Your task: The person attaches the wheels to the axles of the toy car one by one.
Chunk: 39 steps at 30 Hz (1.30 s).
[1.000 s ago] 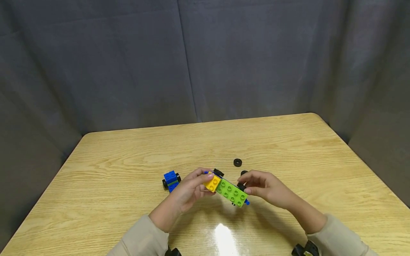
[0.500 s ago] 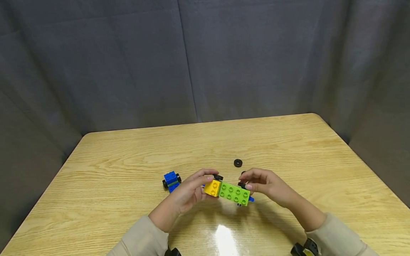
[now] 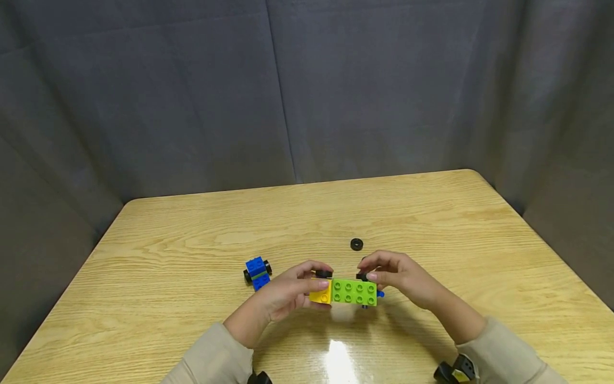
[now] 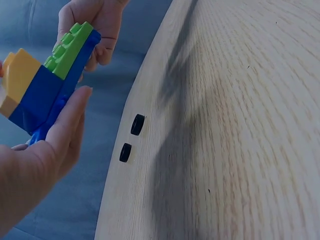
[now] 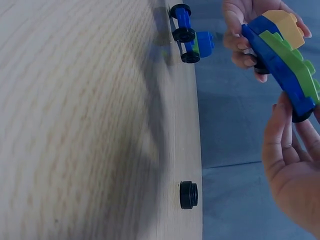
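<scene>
Held above the table is a toy block car with a blue base, a green brick (image 3: pixel 354 292) and a yellow brick (image 3: pixel 318 296). My left hand (image 3: pixel 287 293) grips its yellow end, thumb on the yellow brick and fingers behind and below. One black wheel (image 3: pixel 323 274) shows on the far side by that hand. With thumb and fingers, my right hand (image 3: pixel 408 281) pinches a second black wheel (image 3: pixel 362 277) at the car's far side near the green end. In the right wrist view, that wheel (image 5: pixel 302 117) sits at the tip of the blue base (image 5: pixel 280 72), partly hidden.
A smaller blue toy car (image 3: pixel 258 273) with black wheels stands on the wooden table (image 3: pixel 201 240), left of my left hand. A loose black wheel (image 3: pixel 356 244) lies beyond the hands. The left wrist view shows a second loose wheel (image 4: pixel 125 152) beside it. Grey curtains surround the table.
The held car has turned from a slant, its green end low, to nearly level. Both hands keep their hold and have shifted only slightly.
</scene>
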Available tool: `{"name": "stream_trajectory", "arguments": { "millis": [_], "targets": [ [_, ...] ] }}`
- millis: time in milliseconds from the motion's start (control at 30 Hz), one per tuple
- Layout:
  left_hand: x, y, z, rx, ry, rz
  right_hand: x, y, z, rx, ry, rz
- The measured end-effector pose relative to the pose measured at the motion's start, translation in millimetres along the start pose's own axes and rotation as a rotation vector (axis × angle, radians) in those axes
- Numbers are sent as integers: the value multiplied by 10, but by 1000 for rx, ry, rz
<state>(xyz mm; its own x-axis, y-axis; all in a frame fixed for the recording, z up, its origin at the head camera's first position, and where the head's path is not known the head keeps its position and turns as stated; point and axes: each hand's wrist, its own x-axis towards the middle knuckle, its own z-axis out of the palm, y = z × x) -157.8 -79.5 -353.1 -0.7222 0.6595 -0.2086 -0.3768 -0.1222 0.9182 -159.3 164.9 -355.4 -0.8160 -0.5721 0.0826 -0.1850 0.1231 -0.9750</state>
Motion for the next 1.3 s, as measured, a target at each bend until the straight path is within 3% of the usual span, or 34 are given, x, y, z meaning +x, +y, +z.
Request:
{"name": "stream_trajectory", "arguments": {
  "millis": [267,400,833,1133,1300],
  "targets": [
    [-4,-4,-39,121,-9,-54,33,-4,4,9,1,64],
    [0,-18,-51,119,-25,-58,53,-16,-5,13,3,78],
    [-14,-119,-54,-25,-133,-33,146,-19,-45,64,35,118],
    [-35,-154,-77,-151,-68,58,97,45,-150,83,92,101],
    [-45,-153,-73,-214,-78,97,88,69,-207,36,126,119]
  ]
}}
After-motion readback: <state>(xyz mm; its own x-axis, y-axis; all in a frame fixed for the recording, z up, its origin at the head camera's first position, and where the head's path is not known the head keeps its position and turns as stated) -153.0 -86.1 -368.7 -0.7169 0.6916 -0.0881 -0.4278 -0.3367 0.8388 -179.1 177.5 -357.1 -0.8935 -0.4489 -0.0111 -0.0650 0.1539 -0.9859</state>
